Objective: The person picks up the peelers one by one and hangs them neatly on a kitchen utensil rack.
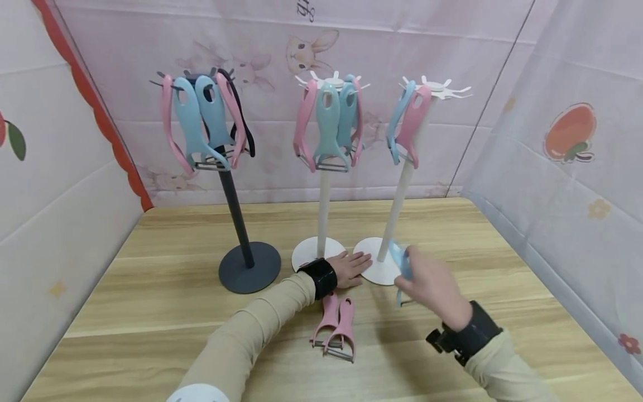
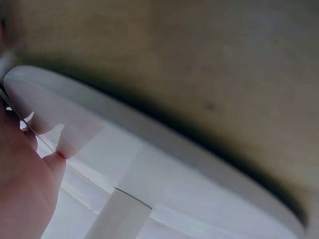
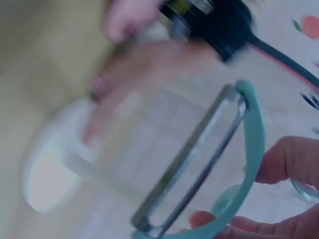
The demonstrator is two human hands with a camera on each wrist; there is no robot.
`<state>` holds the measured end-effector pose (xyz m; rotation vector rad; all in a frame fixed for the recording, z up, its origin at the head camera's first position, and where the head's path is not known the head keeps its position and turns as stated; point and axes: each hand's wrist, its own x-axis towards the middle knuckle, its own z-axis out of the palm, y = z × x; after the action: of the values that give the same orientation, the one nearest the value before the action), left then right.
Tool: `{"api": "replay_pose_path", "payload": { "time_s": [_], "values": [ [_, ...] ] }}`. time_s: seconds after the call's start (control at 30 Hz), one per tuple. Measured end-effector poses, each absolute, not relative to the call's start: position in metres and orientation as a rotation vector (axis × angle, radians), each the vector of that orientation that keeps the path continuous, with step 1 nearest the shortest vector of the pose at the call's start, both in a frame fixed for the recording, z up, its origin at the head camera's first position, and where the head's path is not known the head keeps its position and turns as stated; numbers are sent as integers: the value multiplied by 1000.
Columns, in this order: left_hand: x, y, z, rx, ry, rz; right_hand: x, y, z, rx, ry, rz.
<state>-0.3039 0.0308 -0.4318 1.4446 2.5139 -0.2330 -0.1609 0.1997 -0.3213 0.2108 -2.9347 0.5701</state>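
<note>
My right hand (image 1: 432, 285) grips a light blue Y-shaped peeler (image 1: 400, 261) in front of the right white stand (image 1: 399, 204). In the right wrist view the peeler's metal blade (image 3: 192, 164) faces away from the fingers (image 3: 291, 159). With fingers straight, my left hand (image 1: 349, 269) lies between the two white stands, its fingertips on the right stand's round base (image 1: 374, 273). Two pink peelers (image 1: 346, 321) lie side by side on the table just below the left wrist. On the right stand's hooks hang a blue peeler (image 1: 400, 120) and a pink peeler (image 1: 414, 120).
The middle white stand (image 1: 324, 212) carries several pink and blue-green peelers (image 1: 329, 120). At left, a dark stand (image 1: 235, 215) holds several more peelers (image 1: 191, 120) in pink, blue and black. Printed cloth walls (image 1: 552, 72) enclose the wooden table (image 1: 150, 268) at the back and sides.
</note>
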Motion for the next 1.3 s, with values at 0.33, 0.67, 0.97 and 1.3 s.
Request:
{"api": "replay_pose_path", "payload": {
  "time_s": [0.33,0.67,0.97,1.3],
  "values": [
    [-330,37,-469,1441,2520,-204,-170,215,-243,238,-2196,544],
    [-303,32,-431,1410,2524,-269,-199,204,-193,164,-1963,600],
    [-303,33,-433,1412,2521,-259,-216,201,-191,166,-2041,538],
    [-301,31,-429,1404,2521,-269,-203,207,-214,183,-2076,510]
  ]
}}
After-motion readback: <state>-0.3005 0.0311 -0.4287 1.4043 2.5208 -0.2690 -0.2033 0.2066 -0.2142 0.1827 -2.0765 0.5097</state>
